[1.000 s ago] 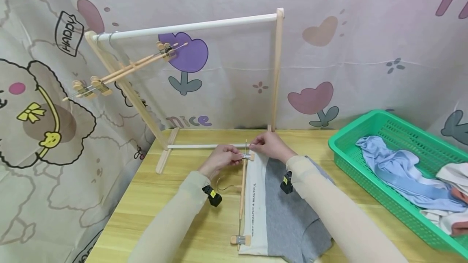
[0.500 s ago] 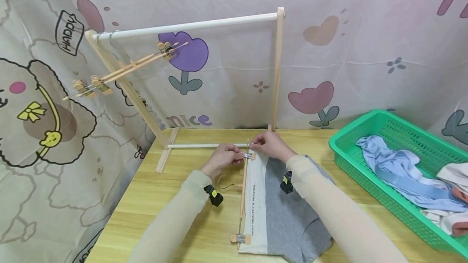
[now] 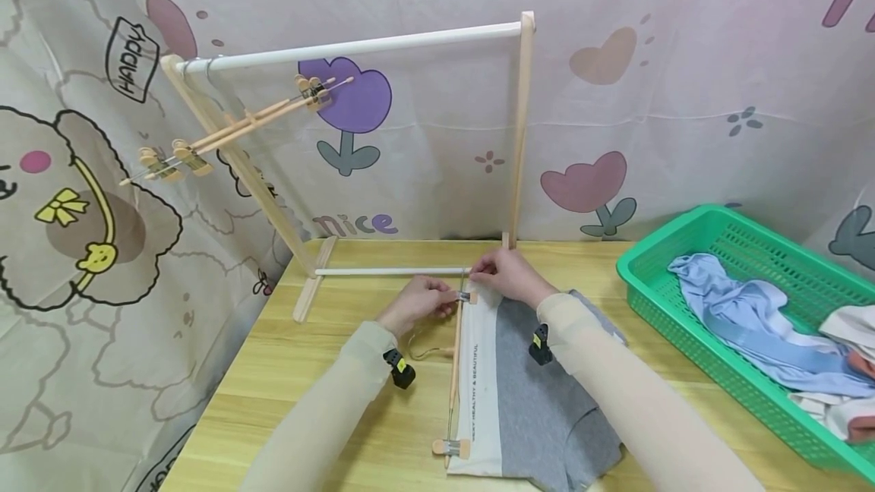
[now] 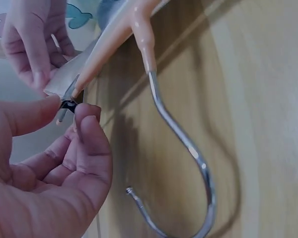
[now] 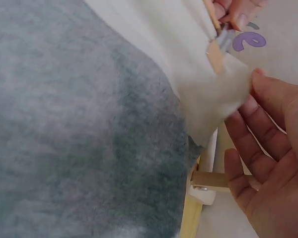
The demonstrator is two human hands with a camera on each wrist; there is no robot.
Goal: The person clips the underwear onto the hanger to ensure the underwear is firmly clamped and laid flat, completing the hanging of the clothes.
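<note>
A trouser hanger (image 3: 454, 370) with a metal hook (image 4: 203, 168) lies on the table along the white band (image 3: 484, 386) of a grey garment (image 3: 540, 401). Printed lettering runs down that band. My left hand (image 3: 418, 302) pinches the metal end of the hanger's far clip (image 5: 216, 55) between thumb and forefinger. The clip's wooden pad lies over the band near its corner. Beside it my right hand (image 3: 511, 277) pinches that corner of the band, its other fingers loosely curled in the right wrist view. The near clip (image 3: 451, 448) sits at the band's other end.
Behind the hands stands a wooden rack (image 3: 521, 135) with a white top rail (image 3: 355, 46). Clip hangers (image 3: 239, 127) hang at its left. A green basket (image 3: 636, 272) on the right holds blue, white and rust-coloured clothes (image 3: 745, 325).
Both hands, with the far clip and the band's corner, have shifted very slightly toward me. The right hand now covers the hanger's far tip. Both grips look the same.
</note>
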